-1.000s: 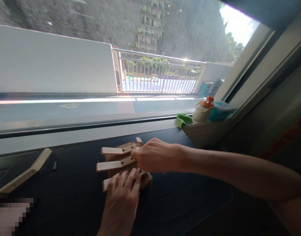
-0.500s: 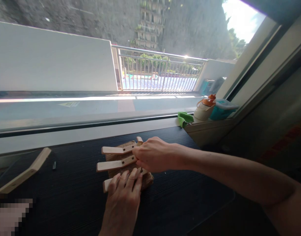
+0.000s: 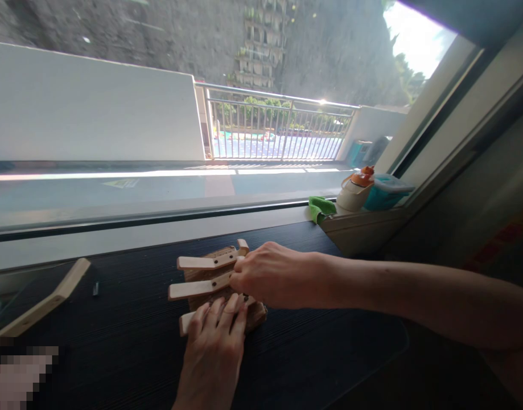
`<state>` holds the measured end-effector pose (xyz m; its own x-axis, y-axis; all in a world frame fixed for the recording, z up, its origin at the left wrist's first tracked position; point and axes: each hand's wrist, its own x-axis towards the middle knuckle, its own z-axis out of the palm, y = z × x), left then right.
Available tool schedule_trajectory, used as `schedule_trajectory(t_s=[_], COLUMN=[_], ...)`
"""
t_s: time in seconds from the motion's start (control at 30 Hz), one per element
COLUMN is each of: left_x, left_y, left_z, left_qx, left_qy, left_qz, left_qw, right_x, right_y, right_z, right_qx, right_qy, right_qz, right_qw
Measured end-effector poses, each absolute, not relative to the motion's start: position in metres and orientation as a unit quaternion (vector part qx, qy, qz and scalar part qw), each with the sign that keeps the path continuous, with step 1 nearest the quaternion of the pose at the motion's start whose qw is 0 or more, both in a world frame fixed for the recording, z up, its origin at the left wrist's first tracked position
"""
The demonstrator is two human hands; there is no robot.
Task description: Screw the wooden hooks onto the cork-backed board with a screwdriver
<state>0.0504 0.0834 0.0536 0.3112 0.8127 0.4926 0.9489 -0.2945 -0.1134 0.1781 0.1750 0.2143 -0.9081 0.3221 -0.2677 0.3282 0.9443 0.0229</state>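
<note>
The rough brown block [image 3: 195,275] at the view's seven o'clock could be skewed if its nearest wooden slat [image 3: 186,324] is pressed too lightly under the slightly splayed left hand [image 3: 214,336] while the curled right hand [image 3: 272,276] (any grip cannot be told) is pushed from three o'clock.

- Right hand [image 3: 265,276], six o'clock: fingertips and anything between them hidden.
- Left hand [image 3: 214,336], seven o'clock: covers most of the nearest wooden strip [image 3: 185,324]; forearm cut off below.
- Bent wooden bar [image 3: 41,300], eight o'clock: lower end lost at pixelated patch [image 3: 16,376].
- Red marks [image 3: 504,239], three o'clock: too blurred to read.
</note>
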Motion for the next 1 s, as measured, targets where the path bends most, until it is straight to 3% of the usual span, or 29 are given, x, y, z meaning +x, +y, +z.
schedule_trajectory(t_s=[0.23,0.43,0.6,0.73,1.0], left_x=[0.049,0.047,0.049,0.049,0.049], left_y=[0.084,0.084,0.083,0.083,0.083], left_z=[0.051,0.050,0.053,0.053,0.050], left_qx=[-0.788,-0.792,-0.786,-0.788,-0.789], left_qy=[-0.562,-0.552,-0.563,-0.560,-0.558], left_qz=[-0.171,-0.173,-0.181,-0.171,-0.166], left_qw=[0.184,0.194,0.183,0.191,0.196], right_x=[0.176,0.177,0.178,0.182,0.179], right_y=[0.189,0.189,0.180,0.176,0.178], right_z=[0.210,0.200,0.191,0.194,0.194], right_qx=[0.205,0.297,0.213,0.152,0.168], right_qy=[0.965,0.949,0.975,0.985,0.982], right_qz=[-0.040,-0.011,0.052,0.047,0.004], right_qw=[0.158,0.106,0.046,0.072,0.088])
